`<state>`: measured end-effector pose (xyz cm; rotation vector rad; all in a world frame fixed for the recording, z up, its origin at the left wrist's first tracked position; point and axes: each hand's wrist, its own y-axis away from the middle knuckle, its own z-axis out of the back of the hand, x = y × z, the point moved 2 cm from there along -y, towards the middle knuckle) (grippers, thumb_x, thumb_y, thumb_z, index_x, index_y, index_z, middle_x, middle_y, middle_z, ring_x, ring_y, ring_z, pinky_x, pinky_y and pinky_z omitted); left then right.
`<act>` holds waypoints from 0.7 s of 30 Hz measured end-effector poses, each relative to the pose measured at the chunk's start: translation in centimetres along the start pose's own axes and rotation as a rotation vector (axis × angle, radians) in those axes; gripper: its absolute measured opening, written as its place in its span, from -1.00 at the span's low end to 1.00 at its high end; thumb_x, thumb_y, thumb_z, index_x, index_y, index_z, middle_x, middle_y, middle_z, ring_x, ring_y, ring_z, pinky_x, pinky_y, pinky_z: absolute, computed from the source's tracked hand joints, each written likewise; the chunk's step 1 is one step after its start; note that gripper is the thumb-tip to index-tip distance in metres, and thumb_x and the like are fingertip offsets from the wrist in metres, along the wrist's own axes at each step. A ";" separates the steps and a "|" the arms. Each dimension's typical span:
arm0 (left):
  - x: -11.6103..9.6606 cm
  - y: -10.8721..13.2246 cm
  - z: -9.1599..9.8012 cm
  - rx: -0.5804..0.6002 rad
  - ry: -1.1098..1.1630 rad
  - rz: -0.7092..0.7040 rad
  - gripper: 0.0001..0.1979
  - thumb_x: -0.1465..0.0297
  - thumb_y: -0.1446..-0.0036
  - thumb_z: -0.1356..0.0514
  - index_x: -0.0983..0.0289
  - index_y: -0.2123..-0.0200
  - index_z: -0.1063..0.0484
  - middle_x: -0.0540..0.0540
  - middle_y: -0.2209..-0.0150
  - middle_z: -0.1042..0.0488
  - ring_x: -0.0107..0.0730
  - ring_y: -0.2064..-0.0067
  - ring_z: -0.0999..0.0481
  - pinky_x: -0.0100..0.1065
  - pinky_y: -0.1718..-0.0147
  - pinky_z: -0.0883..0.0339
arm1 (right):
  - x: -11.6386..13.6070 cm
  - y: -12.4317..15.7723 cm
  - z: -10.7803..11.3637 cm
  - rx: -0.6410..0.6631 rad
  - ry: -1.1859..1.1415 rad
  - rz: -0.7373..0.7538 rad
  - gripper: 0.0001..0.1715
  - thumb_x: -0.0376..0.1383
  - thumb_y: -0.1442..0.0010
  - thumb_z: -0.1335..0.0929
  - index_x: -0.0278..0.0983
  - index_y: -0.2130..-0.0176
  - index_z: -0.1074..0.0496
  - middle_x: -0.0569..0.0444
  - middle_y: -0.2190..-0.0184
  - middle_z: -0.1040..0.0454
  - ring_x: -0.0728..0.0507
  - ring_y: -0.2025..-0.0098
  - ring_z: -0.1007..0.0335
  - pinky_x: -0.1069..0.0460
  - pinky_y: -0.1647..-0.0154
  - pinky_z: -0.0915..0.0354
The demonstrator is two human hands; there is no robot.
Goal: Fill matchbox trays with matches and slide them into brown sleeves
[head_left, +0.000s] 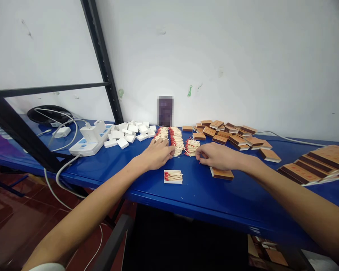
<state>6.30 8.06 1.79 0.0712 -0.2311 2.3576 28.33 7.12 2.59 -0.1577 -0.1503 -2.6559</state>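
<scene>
Rows of red-tipped matches lie on the blue table, with a smaller pile to their right. My left hand rests at the near end of the rows, fingers curled; anything in them is hidden. Beside the smaller pile, my right hand has its fingers pinched together, a red match tip showing just below them. A white tray partly filled with matches sits near the front edge. Under my right hand lies a brown matchbox.
White box trays are heaped at the back left, near a power strip with cables. Brown matchboxes are scattered at the back right, with wrapped packs further right. A black metal frame stands left.
</scene>
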 end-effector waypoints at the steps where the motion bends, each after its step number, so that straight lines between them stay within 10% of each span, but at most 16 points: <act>1: 0.0 0.0 -0.1 -0.001 0.004 0.002 -0.78 0.34 -0.34 0.01 0.26 0.19 -0.42 0.20 0.17 -0.37 -0.07 0.08 -0.32 -0.07 0.08 -0.17 | 0.0 0.1 0.1 0.014 -0.015 0.025 -0.86 -0.32 -0.15 -0.28 -0.24 0.32 -0.45 0.00 0.37 -0.48 -0.14 0.35 -0.38 0.02 0.39 -0.20; 9: 0.5 0.2 -0.8 -0.002 0.026 -0.021 -0.75 0.34 -0.35 0.05 0.30 0.18 -0.39 0.24 0.12 -0.37 -0.05 0.05 -0.31 -0.07 0.08 -0.18 | -0.6 0.4 0.0 0.031 -0.005 0.080 -0.84 -0.28 -0.19 -0.26 -0.25 0.32 -0.42 -0.02 0.33 -0.47 -0.16 0.32 -0.35 0.00 0.34 -0.20; 21: 1.5 3.8 0.7 -0.023 0.141 0.043 -0.75 0.28 -0.35 0.07 0.25 0.21 -0.35 0.16 0.14 -0.32 -0.13 0.09 -0.29 -0.14 0.16 -0.19 | 8.9 1.2 0.6 -0.013 -0.147 0.287 -0.93 -0.34 -0.17 -0.30 -0.26 0.35 -0.39 0.08 0.39 -0.46 -0.03 0.43 -0.24 0.07 0.42 -0.11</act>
